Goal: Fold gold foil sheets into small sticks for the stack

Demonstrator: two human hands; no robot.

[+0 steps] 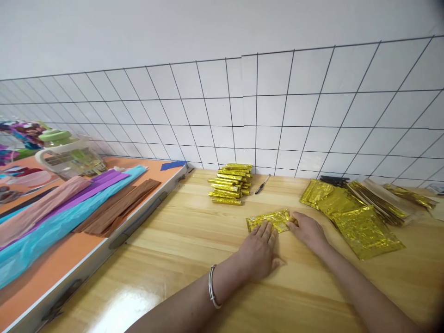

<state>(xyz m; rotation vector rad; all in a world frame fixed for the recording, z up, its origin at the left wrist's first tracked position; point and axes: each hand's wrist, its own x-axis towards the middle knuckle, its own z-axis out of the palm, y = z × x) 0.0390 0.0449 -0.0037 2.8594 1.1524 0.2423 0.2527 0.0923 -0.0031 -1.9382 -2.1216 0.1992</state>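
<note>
A crinkled gold foil sheet (277, 217), narrow as if folded, lies on the wooden table in front of me. My left hand (259, 247) rests on it from the near side, fingers stretched out flat and thumb out to the right. At the sheet's right end my right hand (307, 231) is closed, thumb and fingers pinching the edge. Behind the sheet lies a pile of thin gold foil rolls (231, 182). To the right of my right hand are flat gold foil pieces (367, 231), overlapping one another.
A pen (262, 184) lies beside the rolls. Further right are more layered foil strips (378, 203) and a black item (333, 180). On the left, an orange-topped raised surface (93, 249) holds coloured crepe strips (79, 215) and a clear basket (74, 157). A gridded wall (270, 111) bounds the back.
</note>
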